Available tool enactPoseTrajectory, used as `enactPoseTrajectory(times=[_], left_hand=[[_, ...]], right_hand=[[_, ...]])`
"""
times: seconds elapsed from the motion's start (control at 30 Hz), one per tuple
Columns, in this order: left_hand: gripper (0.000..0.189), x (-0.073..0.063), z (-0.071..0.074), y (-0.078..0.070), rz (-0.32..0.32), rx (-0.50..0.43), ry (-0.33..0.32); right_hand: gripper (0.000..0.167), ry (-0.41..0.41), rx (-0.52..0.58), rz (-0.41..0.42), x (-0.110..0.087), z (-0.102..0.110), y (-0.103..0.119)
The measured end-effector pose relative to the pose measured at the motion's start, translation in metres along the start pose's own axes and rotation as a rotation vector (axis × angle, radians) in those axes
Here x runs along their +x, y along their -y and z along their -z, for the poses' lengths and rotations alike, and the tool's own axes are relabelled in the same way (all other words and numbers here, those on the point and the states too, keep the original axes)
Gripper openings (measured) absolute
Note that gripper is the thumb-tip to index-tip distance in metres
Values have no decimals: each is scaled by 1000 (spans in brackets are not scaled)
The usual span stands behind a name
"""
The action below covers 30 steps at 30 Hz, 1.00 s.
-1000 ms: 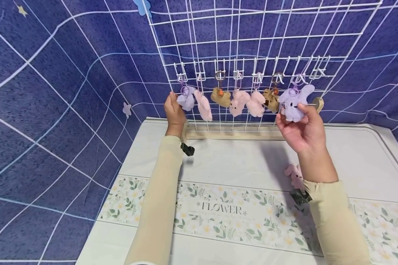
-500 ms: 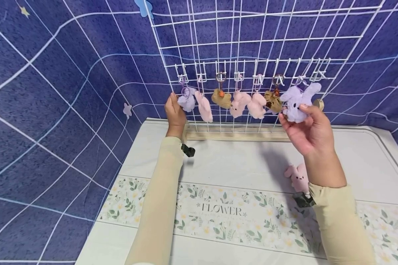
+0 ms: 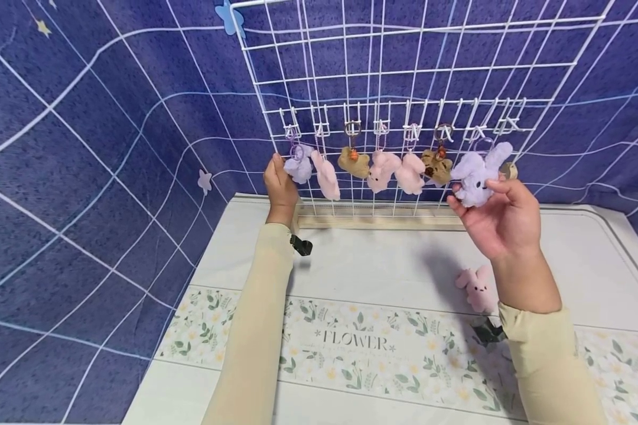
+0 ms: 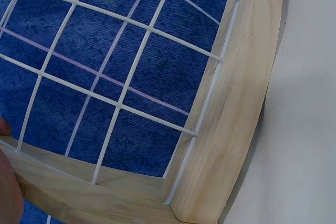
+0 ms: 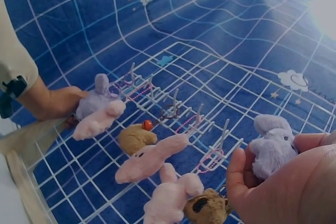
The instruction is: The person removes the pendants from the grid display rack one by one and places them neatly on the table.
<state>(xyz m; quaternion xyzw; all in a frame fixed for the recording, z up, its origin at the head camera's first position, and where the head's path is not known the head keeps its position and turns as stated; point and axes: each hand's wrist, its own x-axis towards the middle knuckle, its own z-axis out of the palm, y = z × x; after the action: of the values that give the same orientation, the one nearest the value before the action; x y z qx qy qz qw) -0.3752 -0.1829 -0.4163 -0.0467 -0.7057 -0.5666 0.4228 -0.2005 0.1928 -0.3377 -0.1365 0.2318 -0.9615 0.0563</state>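
My right hand (image 3: 502,221) pinches a purple plush bunny keychain (image 3: 474,177) between thumb and fingers, in front of the right part of a white wire grid rack (image 3: 388,75). Its purple ring sits just under a hook (image 3: 477,134); I cannot tell whether it is still on that hook. In the right wrist view the same bunny (image 5: 272,150) is held upright. My left hand (image 3: 280,186) grips the left side post of the rack's wooden stand (image 3: 372,222). Beside it hangs another purple plush keychain (image 3: 299,168).
Pink plush keychains (image 3: 381,171) and brown ones (image 3: 354,162) hang in a row from hooks. A rightmost hook (image 3: 506,125) bears nothing. A pink plush bunny (image 3: 477,289) lies on the white table mat (image 3: 361,265) by the right forearm. Blue patterned cloth (image 3: 111,147) surrounds the table.
My right hand has moved rightward and slightly down with the purple bunny, its ring now lower against the hook. More of the pink bunny on the table shows. My left hand stays put.
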Motion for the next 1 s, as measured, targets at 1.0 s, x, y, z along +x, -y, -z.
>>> enactPoseTrajectory(times=[1.0], left_hand=[[42, 0, 2, 0, 15, -12, 15]], right_hand=[[39, -29, -516, 209, -15, -13, -10]])
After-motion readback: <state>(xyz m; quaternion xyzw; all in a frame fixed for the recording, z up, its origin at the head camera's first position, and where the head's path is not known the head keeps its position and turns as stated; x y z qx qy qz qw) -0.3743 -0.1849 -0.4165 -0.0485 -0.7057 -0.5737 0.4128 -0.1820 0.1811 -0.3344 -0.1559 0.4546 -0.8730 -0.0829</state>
